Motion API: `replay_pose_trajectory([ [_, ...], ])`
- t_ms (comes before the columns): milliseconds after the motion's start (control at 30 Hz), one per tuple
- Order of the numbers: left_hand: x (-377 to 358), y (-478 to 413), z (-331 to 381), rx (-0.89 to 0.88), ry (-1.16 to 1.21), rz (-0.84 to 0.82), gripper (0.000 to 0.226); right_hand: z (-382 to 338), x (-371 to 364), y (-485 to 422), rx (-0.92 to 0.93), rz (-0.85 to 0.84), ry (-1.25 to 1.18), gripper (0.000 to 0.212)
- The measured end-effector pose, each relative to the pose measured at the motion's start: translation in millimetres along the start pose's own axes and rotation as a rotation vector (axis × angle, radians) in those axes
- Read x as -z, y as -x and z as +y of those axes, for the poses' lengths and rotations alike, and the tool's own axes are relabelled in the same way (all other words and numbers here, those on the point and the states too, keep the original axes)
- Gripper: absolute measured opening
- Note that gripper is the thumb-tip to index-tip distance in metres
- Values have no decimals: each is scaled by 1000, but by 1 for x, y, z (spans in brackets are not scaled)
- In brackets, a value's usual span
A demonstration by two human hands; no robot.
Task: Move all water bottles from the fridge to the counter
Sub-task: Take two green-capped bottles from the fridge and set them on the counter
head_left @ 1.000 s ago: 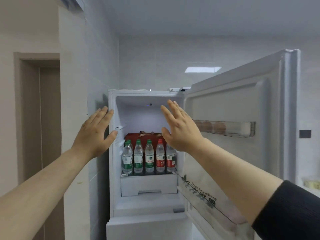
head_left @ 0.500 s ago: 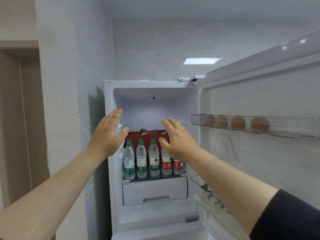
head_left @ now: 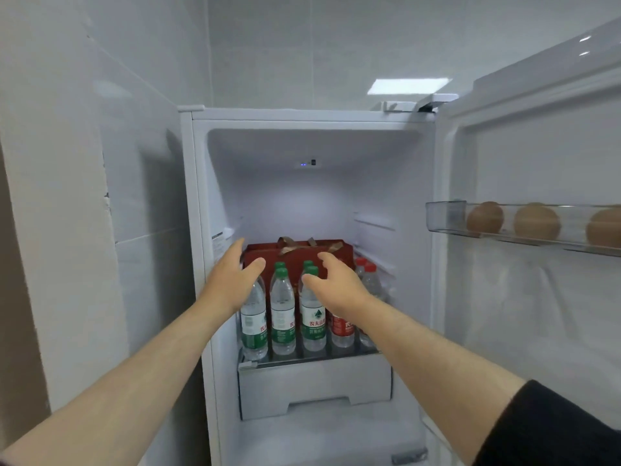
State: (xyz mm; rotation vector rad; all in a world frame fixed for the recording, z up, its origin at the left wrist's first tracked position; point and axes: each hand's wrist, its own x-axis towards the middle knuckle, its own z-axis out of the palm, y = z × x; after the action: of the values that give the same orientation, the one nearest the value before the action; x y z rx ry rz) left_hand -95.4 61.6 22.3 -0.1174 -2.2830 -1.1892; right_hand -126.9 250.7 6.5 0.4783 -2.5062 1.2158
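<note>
Several clear water bottles stand in a row on the fridge shelf. Those with green caps and labels are on the left; those with red caps and labels are on the right. My left hand is open, just in front of the top of the leftmost bottle, hiding its cap. My right hand is open with fingers spread, in front of the necks of the middle bottles. Neither hand holds anything. The counter is out of view.
A dark red gift box with ribbon handles sits behind the bottles. The fridge door stands open on the right, its clear rack holding brown eggs. A white drawer lies under the shelf. A tiled wall flanks the left.
Both hands have moved down and forward into the fridge, from the upper part of the compartment to the bottle tops. The camera has come closer to the fridge.
</note>
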Motion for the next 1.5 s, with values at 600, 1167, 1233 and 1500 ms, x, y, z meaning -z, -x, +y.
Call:
replay_pose_trajectory([
  [600,-81,-134,-120,130,-471,-90,23,54,-100,-174,51,-317,130,55],
  [1167,-98,-90,-133,240,-58,110,23,90,-131,-153,-7,-137,-224,21],
  [1233,-95,-89,-135,267,-17,110,30,93,-130,-150,-7,-193,-246,31],
  [1500,-103,-73,-139,279,-42,17,55,105,-136,-139,7,-265,-218,63],
])
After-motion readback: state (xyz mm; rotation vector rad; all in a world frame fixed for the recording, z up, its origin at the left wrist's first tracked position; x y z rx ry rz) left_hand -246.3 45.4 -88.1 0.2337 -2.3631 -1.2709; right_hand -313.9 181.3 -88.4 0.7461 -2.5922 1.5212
